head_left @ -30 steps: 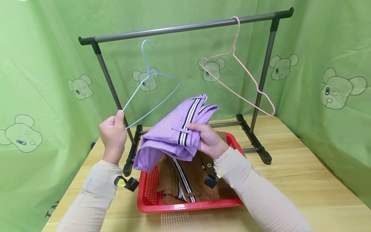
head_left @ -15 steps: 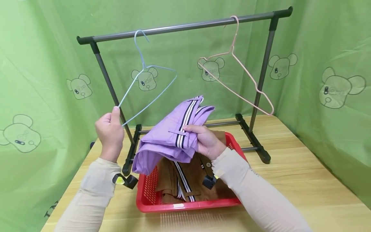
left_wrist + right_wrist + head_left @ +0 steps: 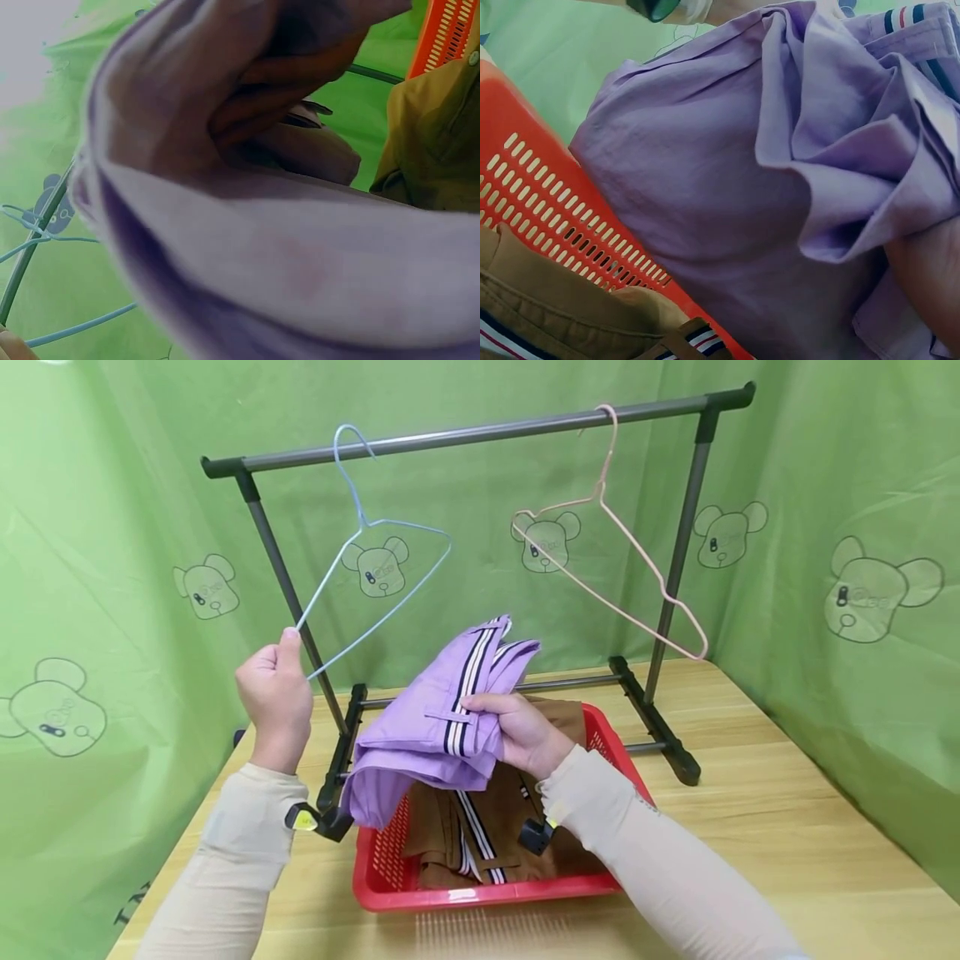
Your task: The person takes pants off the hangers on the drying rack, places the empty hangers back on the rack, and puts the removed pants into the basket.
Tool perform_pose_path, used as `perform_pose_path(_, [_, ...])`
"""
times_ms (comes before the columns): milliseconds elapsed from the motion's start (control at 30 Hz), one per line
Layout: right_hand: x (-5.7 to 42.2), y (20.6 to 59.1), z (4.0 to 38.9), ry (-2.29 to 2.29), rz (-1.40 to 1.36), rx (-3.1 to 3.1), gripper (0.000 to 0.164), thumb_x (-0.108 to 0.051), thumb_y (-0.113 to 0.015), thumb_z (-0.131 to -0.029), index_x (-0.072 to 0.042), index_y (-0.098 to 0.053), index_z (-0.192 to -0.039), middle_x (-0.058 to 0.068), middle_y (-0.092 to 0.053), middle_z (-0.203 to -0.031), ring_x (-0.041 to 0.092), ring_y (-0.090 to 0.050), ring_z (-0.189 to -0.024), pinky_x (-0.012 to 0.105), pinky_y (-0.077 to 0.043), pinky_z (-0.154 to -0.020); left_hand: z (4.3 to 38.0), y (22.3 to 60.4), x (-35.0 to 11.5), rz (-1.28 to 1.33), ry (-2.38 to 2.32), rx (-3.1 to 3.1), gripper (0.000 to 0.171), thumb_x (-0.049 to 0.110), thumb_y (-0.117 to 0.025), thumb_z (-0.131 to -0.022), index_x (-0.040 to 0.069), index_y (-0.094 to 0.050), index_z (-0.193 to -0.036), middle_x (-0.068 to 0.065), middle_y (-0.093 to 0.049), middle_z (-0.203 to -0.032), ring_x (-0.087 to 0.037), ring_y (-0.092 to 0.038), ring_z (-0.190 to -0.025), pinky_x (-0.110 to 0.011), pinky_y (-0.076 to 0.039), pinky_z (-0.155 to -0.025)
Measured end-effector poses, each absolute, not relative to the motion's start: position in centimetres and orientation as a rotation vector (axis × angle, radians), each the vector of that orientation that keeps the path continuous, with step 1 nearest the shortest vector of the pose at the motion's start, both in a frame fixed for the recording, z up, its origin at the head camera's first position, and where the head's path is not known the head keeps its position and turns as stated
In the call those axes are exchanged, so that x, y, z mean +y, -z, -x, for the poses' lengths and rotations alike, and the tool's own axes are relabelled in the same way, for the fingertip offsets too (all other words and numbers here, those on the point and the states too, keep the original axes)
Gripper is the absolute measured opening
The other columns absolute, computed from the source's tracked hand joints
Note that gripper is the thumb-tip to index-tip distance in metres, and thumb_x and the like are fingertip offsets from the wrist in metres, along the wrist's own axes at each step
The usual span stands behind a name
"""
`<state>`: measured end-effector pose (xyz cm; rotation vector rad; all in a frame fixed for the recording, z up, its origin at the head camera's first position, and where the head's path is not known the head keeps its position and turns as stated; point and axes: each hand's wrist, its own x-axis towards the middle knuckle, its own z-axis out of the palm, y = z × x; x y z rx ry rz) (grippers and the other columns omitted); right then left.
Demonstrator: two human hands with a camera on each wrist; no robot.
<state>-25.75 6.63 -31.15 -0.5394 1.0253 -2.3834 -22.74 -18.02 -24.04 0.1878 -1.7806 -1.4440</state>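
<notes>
My left hand (image 3: pixel 276 700) grips the light blue wire hanger (image 3: pixel 390 612) by its lower left corner. The hanger's hook overlaps the rack's top bar in the head view. In my right hand (image 3: pixel 527 733) I hold a folded pair of purple pants (image 3: pixel 408 714) by the waistband, thumb on the black-and-white striped band near a belt loop. The pants hang over a red basket (image 3: pixel 420 903) with brown pants (image 3: pixel 498 827) in it. Purple cloth fills most of the left wrist view and covers much of the right wrist view.
A grey metal clothes rack (image 3: pixel 465 437) stands behind the basket on the wooden table (image 3: pixel 772 827). From its bar, to the right, hangs a pink wire hanger (image 3: pixel 641 539). Green curtains (image 3: pixel 832 460) with bear drawings enclose the table on its back and sides.
My left hand has moved the blue hanger left and upward, so its hook reaches the bar's height. The right hand and purple pants have shifted slightly left and down.
</notes>
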Motion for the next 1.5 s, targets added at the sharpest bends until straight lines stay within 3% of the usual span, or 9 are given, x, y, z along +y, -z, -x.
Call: perform_pose_path(1500, [7.9,32.1,25.2,2.247,0.522,1.094,0.024,0.007,-0.041,-0.091,0.000,-0.058,-0.105,0.014,-0.069,-0.100,0.025,-0.068,-0.095,0.037,-0.053,-0.089,24.0,23.0,-17.7,-0.283,1.553,-1.879,0.049,0.036,-0.055,-0.099,0.013,-0.040,-0.058,0.006,-0.031,-0.049,-0.008,-0.026,-0.044,-0.022,-0.021,-0.039])
